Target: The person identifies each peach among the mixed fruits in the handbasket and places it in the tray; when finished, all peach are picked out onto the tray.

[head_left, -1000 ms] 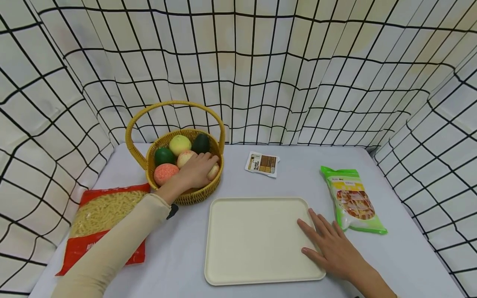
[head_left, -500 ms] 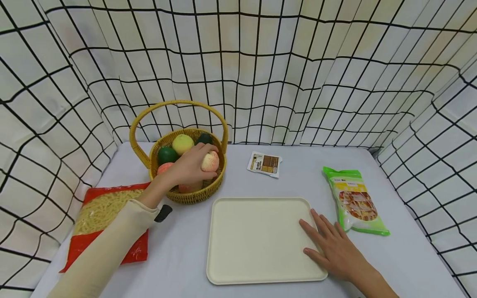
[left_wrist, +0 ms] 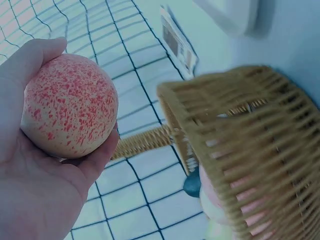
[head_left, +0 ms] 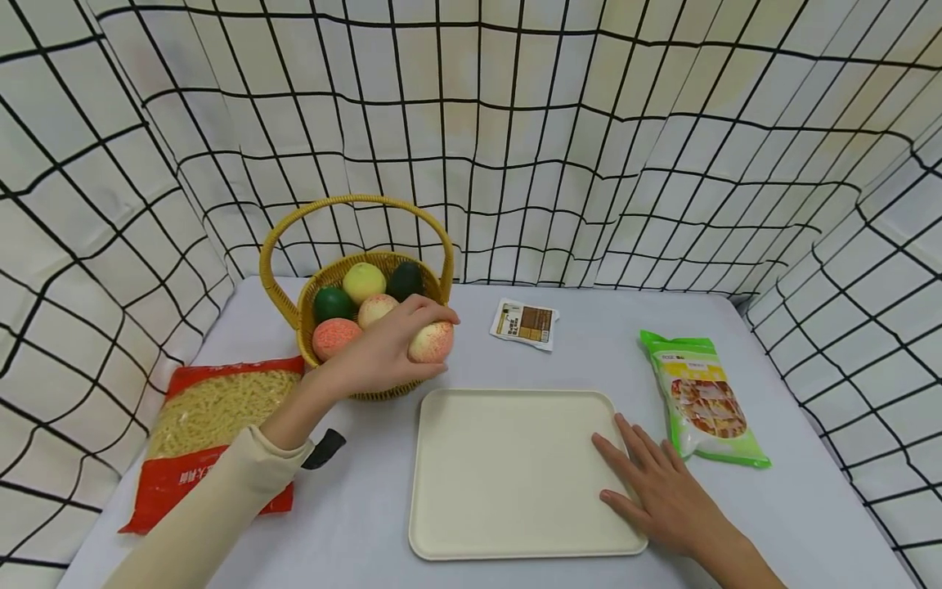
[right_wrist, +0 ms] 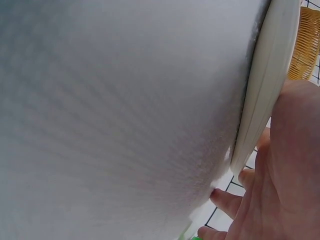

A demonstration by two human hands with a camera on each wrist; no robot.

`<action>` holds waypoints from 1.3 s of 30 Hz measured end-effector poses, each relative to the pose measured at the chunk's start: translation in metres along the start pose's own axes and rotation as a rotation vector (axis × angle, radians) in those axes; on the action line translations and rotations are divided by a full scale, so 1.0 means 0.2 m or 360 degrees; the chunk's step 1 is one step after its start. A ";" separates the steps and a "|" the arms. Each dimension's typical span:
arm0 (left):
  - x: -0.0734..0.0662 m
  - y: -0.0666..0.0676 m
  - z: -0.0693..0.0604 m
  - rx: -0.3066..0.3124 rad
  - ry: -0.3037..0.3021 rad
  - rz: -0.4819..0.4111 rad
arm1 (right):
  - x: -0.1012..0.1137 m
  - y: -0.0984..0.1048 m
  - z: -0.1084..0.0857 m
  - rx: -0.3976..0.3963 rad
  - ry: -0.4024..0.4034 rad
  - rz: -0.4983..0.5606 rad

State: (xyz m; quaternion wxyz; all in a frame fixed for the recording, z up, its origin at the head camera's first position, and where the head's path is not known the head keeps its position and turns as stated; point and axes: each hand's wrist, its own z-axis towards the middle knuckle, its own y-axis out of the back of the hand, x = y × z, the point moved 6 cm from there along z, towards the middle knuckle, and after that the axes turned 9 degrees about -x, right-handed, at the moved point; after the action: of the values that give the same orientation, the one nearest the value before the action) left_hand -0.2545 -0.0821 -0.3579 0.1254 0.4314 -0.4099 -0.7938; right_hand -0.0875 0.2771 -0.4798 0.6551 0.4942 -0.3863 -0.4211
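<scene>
My left hand [head_left: 383, 350] grips a speckled pink-and-cream peach [head_left: 432, 342], thumb and fingers curled around it. In the head view it is over the right front of a yellow wicker basket [head_left: 379, 394]; the left wrist view shows the peach [left_wrist: 72, 105] apart from the basket wall [left_wrist: 270, 150]. Inside the basket are another pale peach [head_left: 377, 309], a coral-pink fruit [head_left: 336, 337], a yellow-green fruit [head_left: 364, 282] and two dark green ones. My right hand [head_left: 658, 495] rests with spread, straight fingers on the right edge of a cream tray [head_left: 515, 474].
A red bag of pasta [head_left: 213, 433] lies on the left, partly under the left forearm. Behind the tray lies a small white-and-brown packet [head_left: 525, 324]. A green food bag [head_left: 705, 399] lies at the right. Black-gridded white cloth walls [head_left: 515, 139] surround the table.
My left hand has lifted the peach from among the fruit and carried it right, toward the basket's right rim. My right hand has stayed on the tray's edge.
</scene>
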 end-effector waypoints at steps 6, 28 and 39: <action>-0.12 -0.02 -0.06 -0.0058 -0.0105 -0.0031 | 0.00 -0.01 0.00 0.0003 -0.0003 0.0002; -0.32 -0.17 -0.24 -0.0009 -0.0246 -0.0030 | 0.01 0.02 0.00 -0.0025 0.0011 -0.0005; -0.35 -0.26 -0.30 0.0086 -0.0297 -0.0026 | 0.01 0.01 0.00 -0.0035 0.0016 -0.0012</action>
State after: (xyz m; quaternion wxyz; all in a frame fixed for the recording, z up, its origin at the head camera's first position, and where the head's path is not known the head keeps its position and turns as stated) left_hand -0.1574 -0.0438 -0.3746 0.0684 0.3623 -0.4375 -0.8202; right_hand -0.0867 0.2761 -0.4774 0.6606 0.4907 -0.3765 -0.4254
